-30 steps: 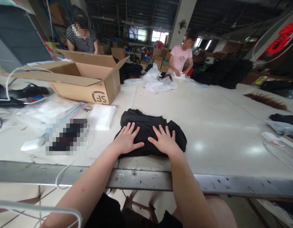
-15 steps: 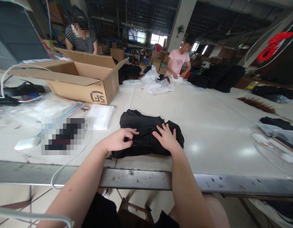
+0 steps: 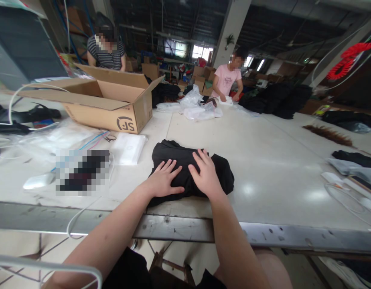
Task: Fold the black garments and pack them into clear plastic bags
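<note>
A folded black garment (image 3: pixel 224 174) lies near the front edge of a long white table (image 3: pixel 278 168). My left hand (image 3: pixel 163 181) rests flat on its near left part, fingers spread. My right hand (image 3: pixel 205 173) lies palm down on its middle, fingers stretched toward the far side. Neither hand grips the cloth; both press on top of it.
An open cardboard box (image 3: pixel 113 102) stands at the back left, a flat white packet (image 3: pixel 129 147) in front of it. Clear bags and cables (image 3: pixel 37 138) cover the left. Two people work at the far end beside plastic bags (image 3: pixel 200 108). Dark clothes (image 3: pixel 353 158) lie at right.
My left hand, which pinched the cloth half a second ago, now lies flat again. My right hand has slid a little farther up onto the garment.
</note>
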### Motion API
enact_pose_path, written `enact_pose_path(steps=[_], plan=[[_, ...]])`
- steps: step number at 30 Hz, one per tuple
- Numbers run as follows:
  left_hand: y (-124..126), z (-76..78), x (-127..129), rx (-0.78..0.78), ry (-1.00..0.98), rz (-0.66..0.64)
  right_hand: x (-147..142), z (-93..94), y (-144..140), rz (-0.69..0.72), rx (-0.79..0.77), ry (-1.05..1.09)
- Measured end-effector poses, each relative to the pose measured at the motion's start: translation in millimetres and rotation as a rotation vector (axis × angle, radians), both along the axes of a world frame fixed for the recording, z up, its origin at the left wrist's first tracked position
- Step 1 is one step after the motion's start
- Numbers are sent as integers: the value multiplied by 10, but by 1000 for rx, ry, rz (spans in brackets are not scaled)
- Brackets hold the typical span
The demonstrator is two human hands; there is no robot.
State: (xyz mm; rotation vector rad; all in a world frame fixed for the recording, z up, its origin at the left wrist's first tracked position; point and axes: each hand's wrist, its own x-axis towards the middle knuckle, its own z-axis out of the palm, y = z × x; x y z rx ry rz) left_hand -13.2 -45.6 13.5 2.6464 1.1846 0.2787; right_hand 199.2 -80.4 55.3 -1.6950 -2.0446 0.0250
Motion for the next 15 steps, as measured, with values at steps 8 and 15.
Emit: enact_pose_path(steps=[8,15], plan=[[103,32,-97,-11,68,48,-13,-114,18,28,-475,-235],[165,-4,-99,54,49,165,49,-134,57,13,-454,-200]])
